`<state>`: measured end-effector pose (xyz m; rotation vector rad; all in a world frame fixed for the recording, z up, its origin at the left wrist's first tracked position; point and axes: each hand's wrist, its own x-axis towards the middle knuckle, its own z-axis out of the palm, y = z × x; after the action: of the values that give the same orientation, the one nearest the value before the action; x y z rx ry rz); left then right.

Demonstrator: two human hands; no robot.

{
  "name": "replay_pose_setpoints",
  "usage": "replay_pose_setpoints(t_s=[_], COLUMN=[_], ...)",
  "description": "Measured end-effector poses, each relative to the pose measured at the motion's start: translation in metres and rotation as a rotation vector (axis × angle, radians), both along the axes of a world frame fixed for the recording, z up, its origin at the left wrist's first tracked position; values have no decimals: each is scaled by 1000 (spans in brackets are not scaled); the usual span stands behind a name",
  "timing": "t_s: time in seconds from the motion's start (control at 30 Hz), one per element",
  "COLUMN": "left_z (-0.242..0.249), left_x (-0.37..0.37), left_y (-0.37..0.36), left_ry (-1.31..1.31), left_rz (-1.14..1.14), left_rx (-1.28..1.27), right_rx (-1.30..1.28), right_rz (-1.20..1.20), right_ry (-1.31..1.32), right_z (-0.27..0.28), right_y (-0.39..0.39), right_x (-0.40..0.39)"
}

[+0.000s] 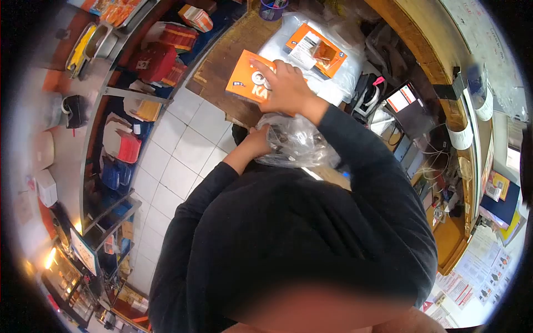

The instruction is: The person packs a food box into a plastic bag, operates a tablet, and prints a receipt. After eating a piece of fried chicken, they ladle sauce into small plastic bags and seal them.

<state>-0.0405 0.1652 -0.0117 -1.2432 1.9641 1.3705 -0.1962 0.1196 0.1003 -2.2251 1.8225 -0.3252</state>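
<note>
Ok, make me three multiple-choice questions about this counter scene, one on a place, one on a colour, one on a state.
1. Where does the flat orange cardboard packet lie?
A. brown wooden counter
B. tiled floor
C. shelf

2. What colour is the person's sleeve?
A. white
B. black
C. red

3. What is the left hand doing?
A. hanging free
B. gripping the crumpled clear plastic bag
C. holding a pen

Answers: 1 A, the packet rests on the counter under the right hand. 2 B, both sleeves are black. 3 B, its fingers meet the bag's edge.

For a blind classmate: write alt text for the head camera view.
Seen from above, a person in a black top lays the right hand on an orange box on a wooden counter, while the left hand holds a clear plastic bag.
</note>
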Motion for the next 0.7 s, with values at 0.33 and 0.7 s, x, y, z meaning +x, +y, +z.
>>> replay_pose_setpoints(t_s=[0.33, 0.7], left_z=[-30, 83], left_x=[16, -1], left_y=[-17, -33], left_ry=[299, 149], left_rz=[-248, -77], left_rx=[-205, -230], right_rx=[88, 207], right_rz=[-120, 137], right_ry=[-430, 152], right_z=[-68, -81], right_y=[133, 132], right_x=[-29, -29])
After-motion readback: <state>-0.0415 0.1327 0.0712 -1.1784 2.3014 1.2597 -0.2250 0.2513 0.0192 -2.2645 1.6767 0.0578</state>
